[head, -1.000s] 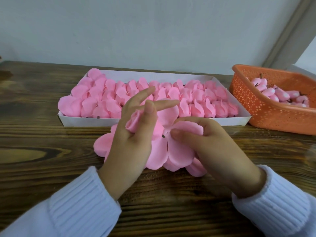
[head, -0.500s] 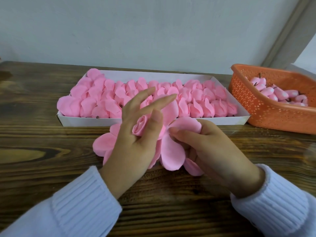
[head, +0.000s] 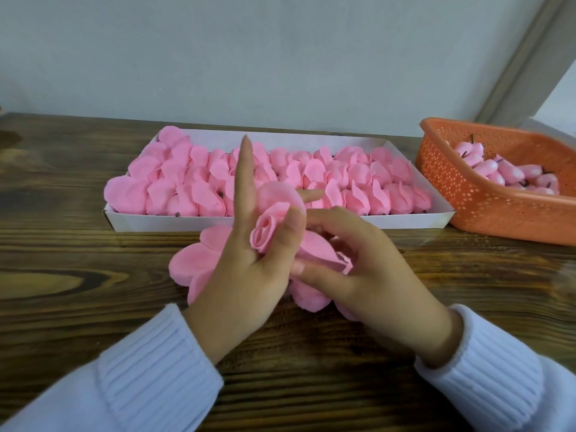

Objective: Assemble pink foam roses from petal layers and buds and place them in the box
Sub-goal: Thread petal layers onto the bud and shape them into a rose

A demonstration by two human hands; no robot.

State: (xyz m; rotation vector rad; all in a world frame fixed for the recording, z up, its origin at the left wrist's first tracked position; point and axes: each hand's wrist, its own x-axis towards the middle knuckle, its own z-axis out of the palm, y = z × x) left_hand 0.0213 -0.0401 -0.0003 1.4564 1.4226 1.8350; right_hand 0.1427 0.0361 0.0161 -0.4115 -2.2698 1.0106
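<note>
1. Rolled pink foam rose bud (head: 265,235): you hold it upright in your left hand (head: 249,282), pinched between the thumb (head: 291,229) and the fingers behind it, with its spiral top facing you. It is raised above the table, just in front of the box. Your index finger (head: 244,182) points straight up and takes no part in the grip.
2. Your right hand (head: 374,275) is close beside the left and pinches a soft pink foam petal layer (head: 314,252) between thumb and fingertips. The layer is folded up against the bud's right side.
3. The bud's long axis runs roughly vertical, and the petal layer lies to its right and slightly lower. The wrap will probably have to come from the right, so your right hand is the nearer one for it. Whether the bud's stem already passes through the layer is hidden.
4. Under both hands, a stack of flat pink foam petal layers (head: 193,266) lies on the dark wooden table (head: 78,244), spreading out to the left.
5. The shallow white cardboard box (head: 343,224) lies just beyond your hands, with its long side running left to right. It is packed with finished pink roses (head: 358,176), and a bare strip shows along the far wall. Placing a rose should need only a short reach forward.
6. The orange perforated plastic basket (head: 498,219) at far right holds spare buds (head: 498,174) and is nearer your right hand.
</note>
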